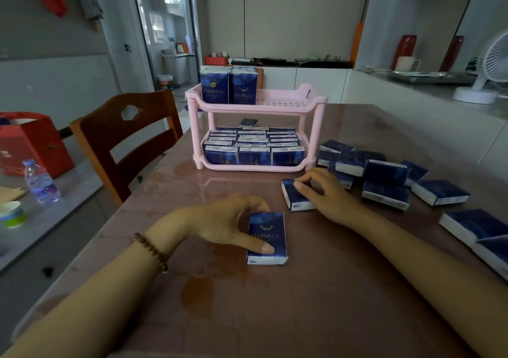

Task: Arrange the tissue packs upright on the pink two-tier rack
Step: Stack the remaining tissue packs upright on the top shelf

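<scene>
A pink two-tier rack (257,104) stands toward the far edge of the brown tabletop (302,302), slightly left of its middle. Its lower tier is filled with navy tissue packs standing upright in three rows (254,144), and at the left end of its upper tier two more upright packs (228,87) stand side by side, with further packs behind them; the rest of that tier is bare. Near the middle of the tabletop one tissue pack (267,238) lies flat, label up. The left hand (228,224) rests on it with the grip spread over its left side, thumb tip on its near face and fingers curled over its far end; the pack is not lifted. To the right, a second flat pack (296,195) lies under the right hand (327,192), whose fingertips press on its top, the grip loosely spread and not closed around it. Beyond that hand, toward the right edge, a loose heap of packs (384,176) lies jumbled, with two more (478,234) at the right edge itself. A wooden chair (123,137) stands at the left edge.
</scene>
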Available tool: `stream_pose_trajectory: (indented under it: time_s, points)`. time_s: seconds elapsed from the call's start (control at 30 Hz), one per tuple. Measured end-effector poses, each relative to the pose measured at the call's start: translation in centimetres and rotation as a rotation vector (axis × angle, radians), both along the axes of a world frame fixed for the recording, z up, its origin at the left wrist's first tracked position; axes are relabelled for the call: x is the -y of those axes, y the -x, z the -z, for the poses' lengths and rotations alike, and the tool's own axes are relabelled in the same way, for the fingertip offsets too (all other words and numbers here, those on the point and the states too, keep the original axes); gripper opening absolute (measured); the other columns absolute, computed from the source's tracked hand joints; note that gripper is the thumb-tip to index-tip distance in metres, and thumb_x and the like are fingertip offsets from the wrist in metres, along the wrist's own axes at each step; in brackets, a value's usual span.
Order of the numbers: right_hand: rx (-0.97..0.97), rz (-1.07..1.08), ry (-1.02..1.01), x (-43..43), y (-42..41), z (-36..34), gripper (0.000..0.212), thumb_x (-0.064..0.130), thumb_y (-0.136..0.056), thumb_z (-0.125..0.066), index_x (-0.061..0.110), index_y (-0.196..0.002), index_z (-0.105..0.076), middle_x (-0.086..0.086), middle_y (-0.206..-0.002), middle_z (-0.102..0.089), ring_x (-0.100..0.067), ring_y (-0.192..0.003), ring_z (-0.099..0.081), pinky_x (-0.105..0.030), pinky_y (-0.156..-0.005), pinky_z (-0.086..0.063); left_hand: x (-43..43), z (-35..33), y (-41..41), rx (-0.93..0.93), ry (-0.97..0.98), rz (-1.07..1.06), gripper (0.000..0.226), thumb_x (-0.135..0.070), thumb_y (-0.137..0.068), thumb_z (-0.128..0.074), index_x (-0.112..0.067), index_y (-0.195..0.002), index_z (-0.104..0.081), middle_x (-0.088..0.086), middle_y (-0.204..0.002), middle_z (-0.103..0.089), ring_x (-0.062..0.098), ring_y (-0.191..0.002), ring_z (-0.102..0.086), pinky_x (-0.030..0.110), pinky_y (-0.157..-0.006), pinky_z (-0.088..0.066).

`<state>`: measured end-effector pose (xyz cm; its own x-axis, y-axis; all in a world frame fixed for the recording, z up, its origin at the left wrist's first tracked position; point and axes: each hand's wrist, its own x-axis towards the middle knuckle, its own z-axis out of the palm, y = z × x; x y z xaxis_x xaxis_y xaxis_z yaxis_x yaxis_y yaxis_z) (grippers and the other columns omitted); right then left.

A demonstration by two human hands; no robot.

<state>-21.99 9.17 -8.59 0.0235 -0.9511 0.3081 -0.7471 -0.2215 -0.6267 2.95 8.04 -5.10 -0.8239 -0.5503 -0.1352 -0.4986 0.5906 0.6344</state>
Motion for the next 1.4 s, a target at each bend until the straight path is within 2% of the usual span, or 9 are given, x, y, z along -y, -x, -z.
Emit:
stream_pose_trajectory:
  time_s: [0.1, 0.3, 0.47, 0.7, 0.8, 0.87, 0.93, 1.2, 1.4]
  points:
    - [0.070, -0.008, -0.101, -0.1, -0.1, -0.2, 0.021, 0.035, -0.090, -0.056, 0.022, -0.105, -0.054, -0.002, -0.113, -0.058, -0.017, -0.107, -0.054, -0.034, -0.096, -0.042, -0.1, 0.2, 0.0, -0.110, -0.093, -0.016, 0.041, -0.025, -0.077, -0.076, -0.018, -0.107, -0.050, -0.004, -0.108, -0.065, 0.013, -0.098, -0.064, 0.031, -0.084, -0.055]
    - [0.164, -0.001, -0.112, -0.8, 0.2, -1.1, 0.054, 0.033, -0.082, -0.068, 0.028, -0.130, -0.044, 0.015, -0.122, -0.046, -0.003, -0.108, -0.044, -0.014, -0.083, -0.036, 1.5, 0.9, -0.7, -0.306, 0.051, -0.140, 0.035, -0.024, -0.079, -0.074, -0.019, -0.111, -0.060, -0.002, -0.103, -0.069, 0.014, -0.092, -0.067, 0.033, -0.079, -0.056]
    - [0.318, -0.098, -0.143, -1.3, 0.2, -1.8, 0.043, 0.021, -0.074, -0.076, 0.030, -0.114, -0.062, 0.007, -0.117, -0.059, -0.003, -0.103, -0.060, -0.013, -0.078, -0.052, 1.9, 0.8, -0.9, -0.446, 0.127, -0.170, 0.039, -0.038, -0.077, -0.072, -0.024, -0.113, -0.064, 0.003, -0.103, -0.071, 0.031, -0.087, -0.067, 0.046, -0.076, -0.056]
    - [0.370, -0.197, -0.082, -1.3, -0.6, -3.6, 0.033, 0.007, -0.085, -0.064, 0.021, -0.115, -0.061, 0.018, -0.112, -0.059, 0.020, -0.096, -0.055, -0.007, -0.072, -0.049, 3.1, 0.0, -1.4, -0.538, 0.229, -0.260, 0.031, -0.031, -0.082, -0.066, -0.033, -0.113, -0.061, 0.000, -0.103, -0.068, 0.024, -0.073, -0.063, 0.031, -0.067, -0.057]
    - [0.394, -0.220, -0.009, -0.3, -1.0, -5.3, 0.032, 0.007, -0.082, -0.067, 0.026, -0.107, -0.060, 0.011, -0.109, -0.065, 0.009, -0.098, -0.061, -0.014, -0.081, -0.052, 4.0, -1.7, -1.7, -0.676, 0.203, -0.366, 0.029, -0.027, -0.081, -0.067, -0.023, -0.107, -0.056, 0.003, -0.105, -0.065, 0.027, -0.075, -0.063, 0.039, -0.067, -0.058]
    - [0.408, -0.224, 0.036, 0.6, -1.4, -6.8, 0.030, 0.008, -0.081, -0.068, 0.025, -0.104, -0.061, 0.009, -0.111, -0.066, 0.001, -0.103, -0.062, -0.021, -0.083, -0.054, 4.7, -3.5, -2.0, -0.761, 0.191, -0.388, 0.020, -0.017, -0.083, -0.066, -0.015, -0.099, -0.053, 0.002, -0.099, -0.064, 0.024, -0.073, -0.062, 0.029, -0.059, -0.056]
    - [0.450, -0.233, 0.079, 1.6, -1.9, -8.6, 0.026, 0.007, -0.080, -0.068, 0.019, -0.101, -0.060, 0.006, -0.108, -0.066, -0.004, -0.100, -0.063, -0.023, -0.079, -0.056, 5.5, -5.5, -2.4, -0.743, 0.287, -0.384, 0.015, -0.017, -0.084, -0.065, -0.018, -0.094, -0.053, 0.001, -0.099, -0.064, 0.011, -0.068, -0.060, 0.020, -0.057, -0.050]
    - [0.394, -0.271, 0.300, 5.5, -4.3, -15.5, 0.025, 0.009, -0.078, -0.071, 0.023, -0.095, -0.058, 0.012, -0.099, -0.064, 0.008, -0.090, -0.061, -0.010, -0.076, -0.051, 9.7, -12.5, -4.4, -0.704, 0.539, -0.400, 0.027, -0.039, -0.083, -0.066, -0.024, -0.103, -0.059, 0.001, -0.104, -0.066, 0.026, -0.087, -0.067, 0.050, -0.075, -0.057]
    - [0.315, -0.224, 0.377, 8.7, -5.2, -18.4, 0.029, 0.012, -0.080, -0.070, 0.019, -0.104, -0.055, 0.021, -0.102, -0.058, 0.008, -0.095, -0.055, -0.001, -0.071, -0.046, 12.9, -14.3, -4.5, -0.639, 0.611, -0.439, 0.022, -0.033, -0.085, -0.064, -0.026, -0.106, -0.060, -0.001, -0.103, -0.064, 0.021, -0.082, -0.064, 0.036, -0.071, -0.057]
